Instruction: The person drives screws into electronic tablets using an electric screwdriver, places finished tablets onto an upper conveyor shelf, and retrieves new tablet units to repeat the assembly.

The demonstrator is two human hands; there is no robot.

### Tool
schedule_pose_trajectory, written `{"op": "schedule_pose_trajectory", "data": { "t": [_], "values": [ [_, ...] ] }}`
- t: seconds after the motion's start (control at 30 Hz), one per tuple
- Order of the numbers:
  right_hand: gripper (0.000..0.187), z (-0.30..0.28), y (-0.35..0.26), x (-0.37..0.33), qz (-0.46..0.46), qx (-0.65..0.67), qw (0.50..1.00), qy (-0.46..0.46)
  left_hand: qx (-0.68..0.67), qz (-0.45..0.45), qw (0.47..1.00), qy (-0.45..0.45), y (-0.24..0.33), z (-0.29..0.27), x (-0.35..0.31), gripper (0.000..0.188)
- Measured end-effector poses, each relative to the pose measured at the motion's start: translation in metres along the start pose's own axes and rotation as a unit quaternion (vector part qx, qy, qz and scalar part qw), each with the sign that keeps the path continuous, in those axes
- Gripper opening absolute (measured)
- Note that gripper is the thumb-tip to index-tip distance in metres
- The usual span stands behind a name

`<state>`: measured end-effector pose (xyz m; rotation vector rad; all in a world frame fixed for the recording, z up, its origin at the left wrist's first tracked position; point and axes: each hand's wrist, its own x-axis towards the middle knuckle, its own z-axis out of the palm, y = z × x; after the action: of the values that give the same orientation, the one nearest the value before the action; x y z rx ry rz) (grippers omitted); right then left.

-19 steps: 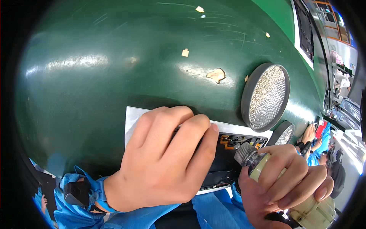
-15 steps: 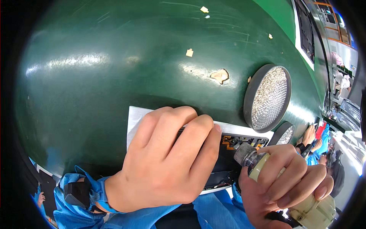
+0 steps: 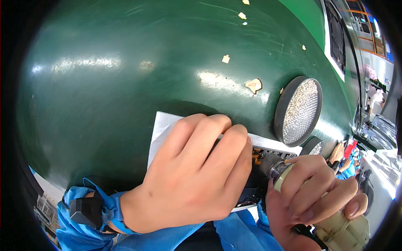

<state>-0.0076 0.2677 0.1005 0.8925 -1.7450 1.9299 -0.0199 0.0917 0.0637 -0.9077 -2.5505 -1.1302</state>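
Observation:
My left hand [image 3: 194, 171] is closed over a black electronic device [image 3: 246, 196], its fingers curled down at the far edge. The palm hides most of that device. To the right of my fingers, an exposed strip of circuit parts [image 3: 259, 153] shows orange pieces and small metal fittings. My right hand [image 3: 316, 188] wraps around a pale yellow electric screwdriver [image 3: 341, 228] with a dark knurled collar [image 3: 271, 164]. The collar points at the circuit strip; the bit's tip is too small to make out. Under the device lies a white sheet [image 3: 164, 125].
A round dark dish [image 3: 279, 109] of tiny screws [image 3: 307, 94] stands beyond my right hand, with a smaller dish [image 3: 315, 146] nearer. Scraps [image 3: 226, 59] and a ragged, dark-edged piece [image 3: 253, 85] lie on the green table [image 3: 125, 92]. A co-worker's hand [image 3: 336, 153] shows at far right.
The view has shifted slightly, so the table's things and my left hand appear further right. The screwdriver stays in my right hand, and its collar is still at the circuit strip.

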Motion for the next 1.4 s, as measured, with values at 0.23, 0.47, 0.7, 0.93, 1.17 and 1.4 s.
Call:
{"op": "schedule_pose_trajectory", "data": {
  "t": [0.23, 0.47, 0.7, 0.93, 1.17, 1.4],
  "values": [
    [0.067, 0.003, 0.011, 0.0, -0.009, -0.035, 0.999, 0.027, -0.011, 0.005, 1.0, -0.018, 0.004, -0.002, -0.002, 0.038],
    [0.077, -0.013, -0.023, -0.003, 0.009, -0.004, 0.995, 0.097, 0.129, -0.136, 0.982, -0.031, 0.04, -0.048, -0.03, 0.062],
    [0.081, -0.038, -0.053, -0.016, 0.017, -0.13, 0.974, 0.182, 0.032, -0.302, 0.953, -0.012, 0.053, -0.053, -0.054, 0.07],
    [0.041, -0.046, -0.118, -0.094, 0.28, -0.427, 0.844, 0.163, -0.097, -0.382, 0.918, -0.032, 0.045, -0.057, -0.051, 0.043],
    [0.021, -0.091, -0.192, -0.166, -0.06, -0.448, 0.882, 0.133, -0.262, -0.379, 0.886, -0.048, 0.046, -0.1, -0.031, 0.034],
    [0.04, -0.102, -0.188, -0.156, -0.105, -0.463, 0.853, 0.216, -0.184, -0.322, 0.928, -0.039, -0.011, -0.179, 0.05, 0.042]
  ]
}}
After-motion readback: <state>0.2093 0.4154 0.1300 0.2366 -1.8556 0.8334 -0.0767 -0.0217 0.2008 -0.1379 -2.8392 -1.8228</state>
